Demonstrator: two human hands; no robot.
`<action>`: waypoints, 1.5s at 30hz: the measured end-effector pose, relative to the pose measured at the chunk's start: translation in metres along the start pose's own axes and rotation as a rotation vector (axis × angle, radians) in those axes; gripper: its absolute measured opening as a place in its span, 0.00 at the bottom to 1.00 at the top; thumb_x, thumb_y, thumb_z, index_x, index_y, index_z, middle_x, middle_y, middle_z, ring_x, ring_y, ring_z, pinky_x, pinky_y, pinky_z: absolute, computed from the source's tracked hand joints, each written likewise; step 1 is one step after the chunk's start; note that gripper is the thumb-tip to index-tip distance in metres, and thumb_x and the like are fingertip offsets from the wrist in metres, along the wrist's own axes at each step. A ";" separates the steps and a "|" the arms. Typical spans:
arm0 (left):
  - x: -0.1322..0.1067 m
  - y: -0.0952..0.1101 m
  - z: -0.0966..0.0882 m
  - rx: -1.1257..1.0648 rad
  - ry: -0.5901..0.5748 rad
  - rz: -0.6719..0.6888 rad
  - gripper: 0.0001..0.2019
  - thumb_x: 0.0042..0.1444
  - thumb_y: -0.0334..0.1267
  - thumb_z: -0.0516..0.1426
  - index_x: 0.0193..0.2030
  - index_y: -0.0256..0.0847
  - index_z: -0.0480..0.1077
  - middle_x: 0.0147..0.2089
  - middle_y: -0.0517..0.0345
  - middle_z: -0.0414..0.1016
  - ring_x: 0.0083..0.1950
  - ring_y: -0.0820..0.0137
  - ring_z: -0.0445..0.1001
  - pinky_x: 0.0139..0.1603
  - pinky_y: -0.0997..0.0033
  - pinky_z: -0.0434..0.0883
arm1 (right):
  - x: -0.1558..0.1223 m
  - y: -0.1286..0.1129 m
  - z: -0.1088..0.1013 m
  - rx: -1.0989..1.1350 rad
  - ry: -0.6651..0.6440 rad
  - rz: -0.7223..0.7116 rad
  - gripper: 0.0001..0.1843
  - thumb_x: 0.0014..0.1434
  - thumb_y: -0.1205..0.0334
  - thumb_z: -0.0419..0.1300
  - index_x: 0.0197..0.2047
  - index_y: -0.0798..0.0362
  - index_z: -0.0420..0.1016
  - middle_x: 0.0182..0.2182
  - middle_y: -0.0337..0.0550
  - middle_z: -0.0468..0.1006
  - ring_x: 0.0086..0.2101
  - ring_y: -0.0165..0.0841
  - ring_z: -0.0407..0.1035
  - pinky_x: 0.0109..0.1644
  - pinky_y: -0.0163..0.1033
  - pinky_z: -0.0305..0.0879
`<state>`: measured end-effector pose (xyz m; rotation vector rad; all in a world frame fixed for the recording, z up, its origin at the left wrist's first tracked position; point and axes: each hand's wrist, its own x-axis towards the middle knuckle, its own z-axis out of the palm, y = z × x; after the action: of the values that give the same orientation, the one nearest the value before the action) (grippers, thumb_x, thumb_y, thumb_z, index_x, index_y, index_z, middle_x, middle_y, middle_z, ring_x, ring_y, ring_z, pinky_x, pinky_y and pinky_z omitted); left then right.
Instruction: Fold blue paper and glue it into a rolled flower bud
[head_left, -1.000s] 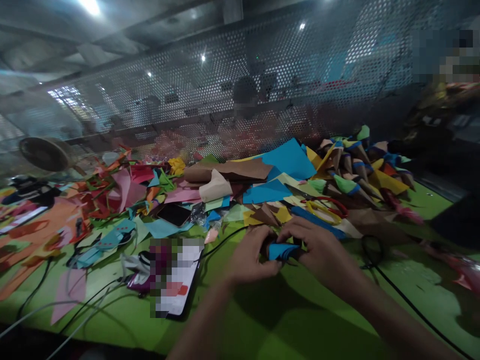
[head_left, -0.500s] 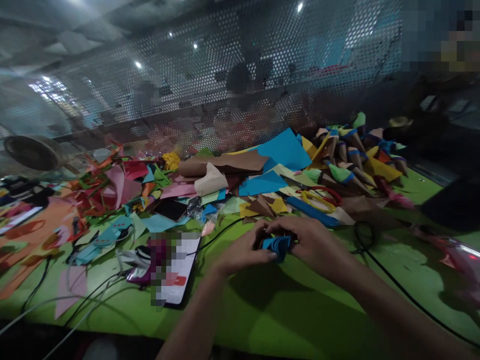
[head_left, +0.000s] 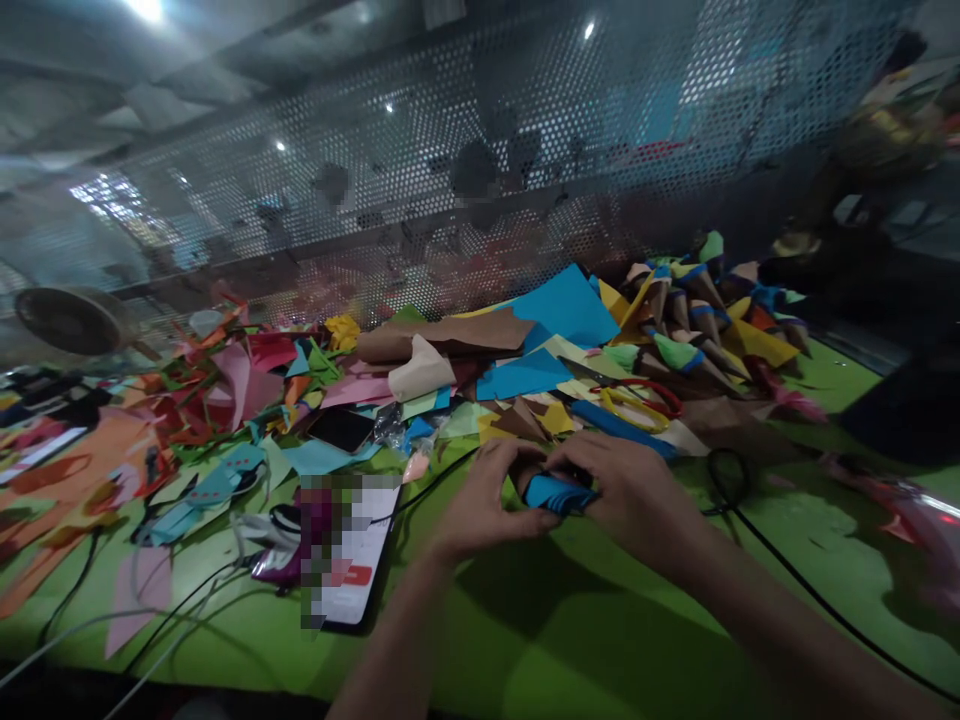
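A small piece of blue paper (head_left: 556, 493), curled with several ridges or layers, is held between my two hands above the green tabletop (head_left: 570, 640). My left hand (head_left: 491, 505) pinches its left side, thumb along the lower edge. On the right side, my right hand (head_left: 619, 485) curls its fingers round the paper; its fingertips are partly hidden. Just behind my hands lie a rolled blue sheet (head_left: 622, 430) and scissors with yellow and red handles (head_left: 636, 408). Brown paper cones (head_left: 679, 305) with blue bands and green tips are heaped at the back right.
Coloured paper scraps (head_left: 240, 375) cover the back left. A phone-like white device (head_left: 360, 590) and a purple packet (head_left: 289, 560) lie left of my hands. A black cable (head_left: 795, 575) crosses the right side. A perforated metal screen (head_left: 420, 170) stands behind the table.
The blue paper has turned and looks wider and flatter between my hands. Both hands stay in nearly the same place, with fingers shifted slightly. The camera view has moved a little.
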<state>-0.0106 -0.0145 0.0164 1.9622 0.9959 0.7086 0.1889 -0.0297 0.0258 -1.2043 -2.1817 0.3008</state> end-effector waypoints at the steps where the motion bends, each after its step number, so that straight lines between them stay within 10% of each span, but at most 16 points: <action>1: 0.000 0.000 0.000 0.016 -0.002 0.012 0.29 0.49 0.55 0.63 0.54 0.42 0.66 0.52 0.50 0.69 0.55 0.55 0.66 0.56 0.57 0.64 | 0.000 0.000 0.000 -0.009 0.008 -0.002 0.16 0.46 0.78 0.55 0.35 0.51 0.74 0.34 0.42 0.80 0.36 0.37 0.73 0.37 0.37 0.61; 25: 0.002 -0.008 -0.001 -0.245 -0.167 -0.043 0.28 0.55 0.59 0.57 0.54 0.40 0.66 0.51 0.51 0.71 0.54 0.57 0.68 0.56 0.59 0.64 | 0.005 -0.003 -0.004 0.081 -0.064 0.192 0.10 0.48 0.75 0.59 0.30 0.51 0.75 0.28 0.39 0.81 0.29 0.34 0.72 0.31 0.34 0.56; 45: -0.001 -0.009 0.004 -0.170 -0.056 -0.145 0.22 0.61 0.51 0.52 0.55 0.41 0.71 0.57 0.51 0.74 0.59 0.56 0.69 0.62 0.57 0.64 | 0.008 0.010 0.001 0.150 -0.079 0.312 0.07 0.48 0.69 0.56 0.29 0.51 0.75 0.24 0.38 0.77 0.27 0.33 0.68 0.29 0.35 0.52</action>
<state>-0.0119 -0.0131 0.0065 1.7353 0.9993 0.6326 0.1915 -0.0174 0.0233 -1.4660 -1.9911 0.6406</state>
